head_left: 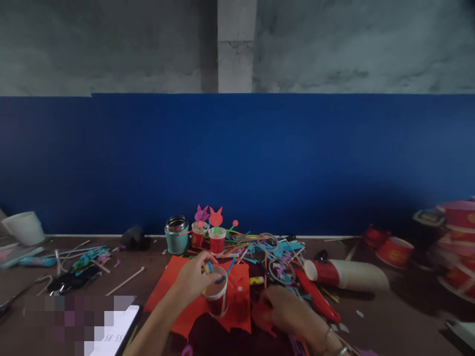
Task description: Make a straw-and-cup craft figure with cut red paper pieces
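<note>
A red-and-white paper cup [217, 302] stands on a sheet of red paper [170, 289]. My left hand [196, 277] is at its rim, thumb over the mouth, fingers closed around a small yellow-and-blue object [208, 268] I cannot name exactly. A blue straw [232, 265] slants up by the cup's far side. To the right, my right hand [284, 306] is low over the table, beside a dark red piece [264, 319]. Motion blur and dim light hide whether its fingers grip it. A yellow tube [256, 280] lies just beyond.
Two decorated cups with paper animal heads, one purple [202, 214] and one orange-red [216, 217], stand near a turquoise flask [177, 236]. Straws and paper scraps [267, 247] spread behind. Stacked cups [345, 274] lie at right; a phone [115, 329] lies at left.
</note>
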{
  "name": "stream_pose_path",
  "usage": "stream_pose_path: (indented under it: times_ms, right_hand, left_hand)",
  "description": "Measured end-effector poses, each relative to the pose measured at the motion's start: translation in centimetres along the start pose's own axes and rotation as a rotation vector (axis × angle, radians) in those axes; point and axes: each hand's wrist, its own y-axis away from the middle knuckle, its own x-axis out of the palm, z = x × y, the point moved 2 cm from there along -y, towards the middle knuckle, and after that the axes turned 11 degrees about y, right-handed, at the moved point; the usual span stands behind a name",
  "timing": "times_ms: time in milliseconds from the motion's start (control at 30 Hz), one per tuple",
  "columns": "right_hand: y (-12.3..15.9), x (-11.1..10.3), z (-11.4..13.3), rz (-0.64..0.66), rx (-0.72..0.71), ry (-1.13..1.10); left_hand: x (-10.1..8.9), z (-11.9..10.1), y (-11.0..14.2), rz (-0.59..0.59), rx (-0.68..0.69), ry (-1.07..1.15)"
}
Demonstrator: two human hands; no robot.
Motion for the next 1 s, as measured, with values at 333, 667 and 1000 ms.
stream_pose_path:
  times_ms: [333, 667, 1000]
  right_hand:
    - [-2.7, -1.4, -0.1, -0.210, -0.056, -0.593]
    - [-3.2, -2.4, 2.6, -0.312, -0.232, -0.877]
    - [-1.9, -3.6, 3.2, -0.367, -0.313, -0.808]
  left_hand:
    - [1.4, 2.0, -1.7, -0.006, -0.015, 0.302]
    - [0.7, -1.5, 0.2, -0.167, 0.251, 0.175]
    - [3.1, -2.1, 1.3, -0.324, 0.618, -0.136]
